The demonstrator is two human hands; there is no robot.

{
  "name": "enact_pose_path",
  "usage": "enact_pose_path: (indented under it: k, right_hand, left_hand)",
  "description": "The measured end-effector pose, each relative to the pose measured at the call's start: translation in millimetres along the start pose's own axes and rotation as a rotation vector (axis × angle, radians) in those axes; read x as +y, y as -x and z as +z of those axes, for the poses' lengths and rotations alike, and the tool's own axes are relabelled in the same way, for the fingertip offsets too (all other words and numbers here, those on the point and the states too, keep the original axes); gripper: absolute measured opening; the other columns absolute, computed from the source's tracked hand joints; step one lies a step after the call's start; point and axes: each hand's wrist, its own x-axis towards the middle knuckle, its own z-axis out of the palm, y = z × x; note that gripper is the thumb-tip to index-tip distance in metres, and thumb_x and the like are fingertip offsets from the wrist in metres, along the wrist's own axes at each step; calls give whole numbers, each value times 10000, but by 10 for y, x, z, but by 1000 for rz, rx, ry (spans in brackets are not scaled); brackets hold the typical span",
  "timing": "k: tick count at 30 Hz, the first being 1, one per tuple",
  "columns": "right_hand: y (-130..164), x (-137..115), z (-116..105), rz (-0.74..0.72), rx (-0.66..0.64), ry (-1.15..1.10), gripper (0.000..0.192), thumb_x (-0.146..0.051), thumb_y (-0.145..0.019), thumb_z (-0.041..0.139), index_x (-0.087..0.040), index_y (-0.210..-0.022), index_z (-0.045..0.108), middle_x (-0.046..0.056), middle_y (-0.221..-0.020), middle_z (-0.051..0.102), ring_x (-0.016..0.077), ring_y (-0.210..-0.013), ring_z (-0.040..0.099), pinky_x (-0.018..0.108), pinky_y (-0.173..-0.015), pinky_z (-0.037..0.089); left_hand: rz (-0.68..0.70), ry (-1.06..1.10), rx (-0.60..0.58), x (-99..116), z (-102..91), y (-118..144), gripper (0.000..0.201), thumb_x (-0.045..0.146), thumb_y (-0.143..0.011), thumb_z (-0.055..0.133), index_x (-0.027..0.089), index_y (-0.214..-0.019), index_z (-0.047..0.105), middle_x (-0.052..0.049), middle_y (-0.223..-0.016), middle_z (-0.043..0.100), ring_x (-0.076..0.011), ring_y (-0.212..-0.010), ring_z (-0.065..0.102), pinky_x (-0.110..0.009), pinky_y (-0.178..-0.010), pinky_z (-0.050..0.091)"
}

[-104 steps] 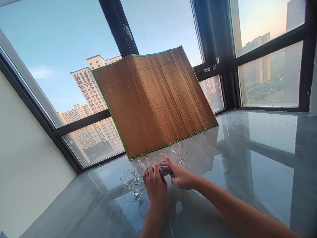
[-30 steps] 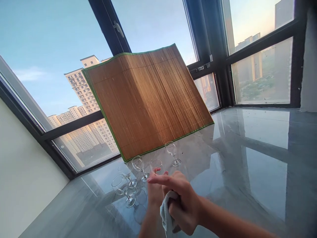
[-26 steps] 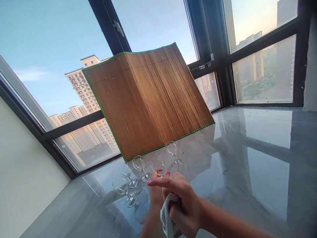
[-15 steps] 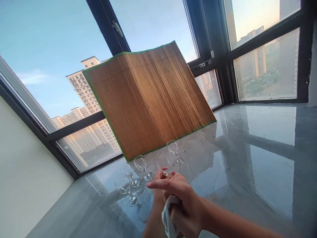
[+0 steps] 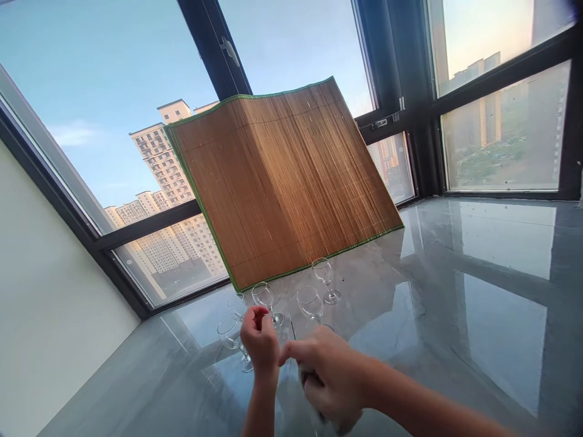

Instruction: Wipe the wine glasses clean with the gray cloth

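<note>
Released since half a second ago, the wine glass (image 5: 311, 302) now stands alone on the glossy table (image 5: 455, 291), lower centre. Left hand (image 5: 259, 340) is loosely curled, holding nothing. Right hand (image 5: 328, 376), just right, is closed on a cloth (image 5: 319, 420), barely visible.

Single head view, worn on the person, looking forward and slightly down across a glossy grey countertop (image 5: 455, 303) toward a corner of windows (image 5: 113, 91). View is tilted, horizon leaning. Both forearms enter from the bottom edge, hands close to the lens; a bamboo mat (image 5: 282, 182) sits mid-distance, centre frame. No second view, so nothing shared.
</note>
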Motion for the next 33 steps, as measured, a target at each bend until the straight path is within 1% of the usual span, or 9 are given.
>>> enact_pose_path:
  k: [2,4,6,9,13,15,20,25,33]
  right_hand:
    - [-17,41,48,79,-95,106,557,-137,-659,517,-247,-1194,624,-9,-704,711,160,-590,618,250,-593,391]
    - [-23,94,104,161,-153,202,614,-154,-681,546,-241,-1288,573,36,-815,749,201,-669,672,265,-602,401]
    - [-16,160,161,231,-200,291,659,-169,-694,568,-206,-1350,527,83,-871,754,241,-718,696,279,-597,411]
    - [5,264,236,293,-242,367,684,-180,-694,594,-160,-1371,504,138,-941,748,284,-790,713,298,-613,439]
    - [11,340,289,383,-276,421,525,-166,-665,615,-136,-1189,616,153,-902,745,319,-784,719,323,-610,467]
    - [8,342,292,416,-277,430,486,-163,-658,621,-145,-1143,629,145,-876,744,326,-778,720,327,-602,475]
    - [1,301,285,474,-252,430,513,-152,-659,627,-165,-1171,616,132,-881,745,311,-803,726,320,-635,494]
    - [-17,259,270,465,-263,443,702,-164,-636,648,-129,-1329,540,175,-1005,726,333,-866,718,359,-686,528]
    - [-14,314,238,610,-219,469,527,-133,-675,641,-129,-1201,607,180,-963,726,342,-880,716,389,-702,541]
  left_hand:
    - [294,-140,203,134,-138,-44,129,236,-703,545,205,-822,586,5,-722,544,-166,-658,483,-306,-662,412]
    - [533,-234,421,230,-245,-90,243,254,-697,569,195,-932,590,-54,-930,562,-237,-916,521,-389,-862,429]
    - [581,-273,594,258,-310,-143,387,248,-670,590,186,-1051,564,-96,-1105,505,-296,-1129,449,-465,-1008,363]
    - [355,-222,668,160,-331,-224,574,187,-596,602,198,-1160,493,-101,-1200,427,-311,-1202,394,-511,-1076,291]
    - [-87,14,624,-72,-308,-310,699,116,-509,580,232,-1180,420,-80,-1190,380,-290,-1175,422,-480,-1006,366]
    - [-195,87,621,-146,-299,-339,712,86,-481,562,241,-1160,417,-71,-1179,376,-275,-1156,446,-444,-957,402]
    - [-311,226,579,-172,-274,-362,672,68,-466,555,246,-1101,430,-34,-1088,427,-191,-928,532,-329,-730,445]
    - [-431,267,538,-208,-230,-338,574,114,-521,584,234,-1060,425,29,-852,442,-117,-626,444,-296,-584,369]
    - [-497,303,484,-176,-149,-280,432,141,-571,609,225,-966,456,53,-767,460,-116,-630,453,-296,-616,363]
